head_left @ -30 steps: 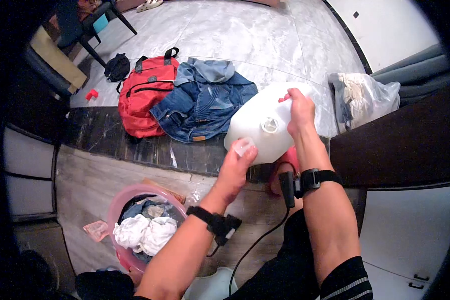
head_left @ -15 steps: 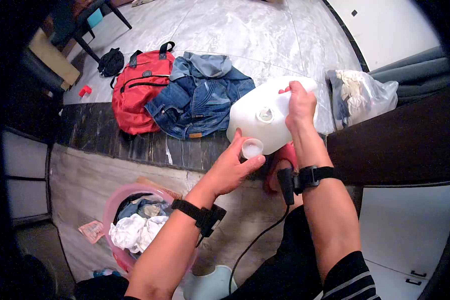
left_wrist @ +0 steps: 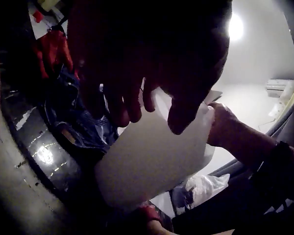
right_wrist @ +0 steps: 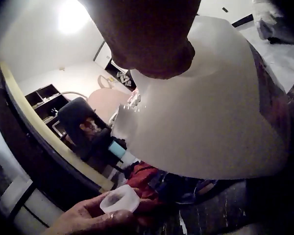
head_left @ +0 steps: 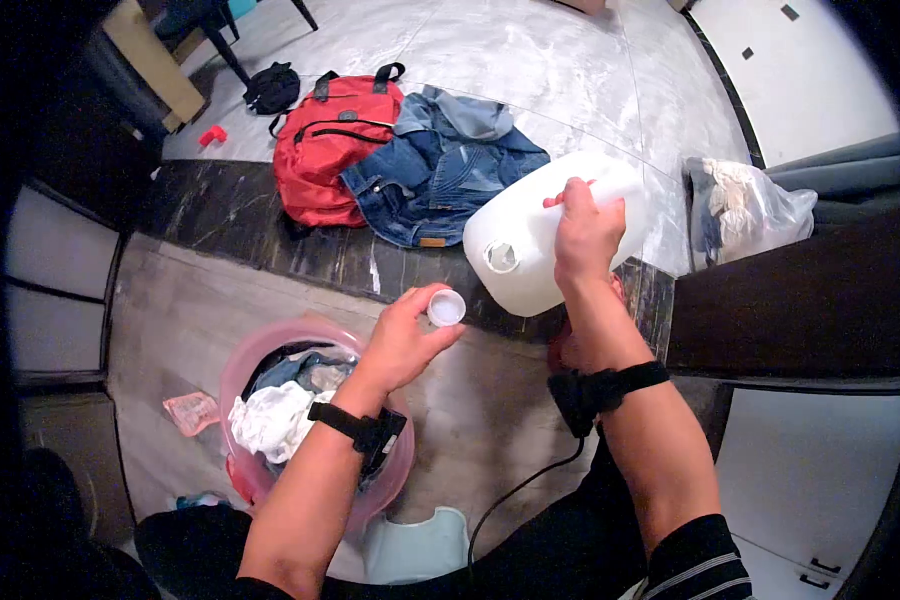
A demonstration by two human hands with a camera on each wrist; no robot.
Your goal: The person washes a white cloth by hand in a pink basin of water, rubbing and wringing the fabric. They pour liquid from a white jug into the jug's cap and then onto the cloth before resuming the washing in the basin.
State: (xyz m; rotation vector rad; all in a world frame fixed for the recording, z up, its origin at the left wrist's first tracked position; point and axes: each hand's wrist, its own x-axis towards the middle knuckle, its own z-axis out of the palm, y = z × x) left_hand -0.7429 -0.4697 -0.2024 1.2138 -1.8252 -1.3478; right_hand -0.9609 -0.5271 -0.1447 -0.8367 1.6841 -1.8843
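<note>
My left hand (head_left: 400, 343) pinches a small translucent cap (head_left: 446, 308) between thumb and fingers, its mouth facing up with pale liquid inside. In the right wrist view the same cap (right_wrist: 120, 199) shows below the jug. My right hand (head_left: 588, 238) grips the handle of a large white plastic jug (head_left: 530, 285), which leans over with its uncapped mouth toward the left. A short gap separates cap and jug. Below the left forearm stands a pink basin (head_left: 238, 365) holding white and blue clothes (head_left: 273, 420).
A red backpack (head_left: 320, 165) and a denim garment (head_left: 460, 190) lie on the raised floor edge. A clear bag of clothes (head_left: 755, 210) stands at right. A light-blue stool (head_left: 420, 548) is near the legs. A dark cable (head_left: 515, 490) hangs from the right wrist.
My left hand has drawn the cap away from the jug, leftward toward the basin, and its mouth has turned upward. The jug stays in my right hand, its mouth now lower and further left.
</note>
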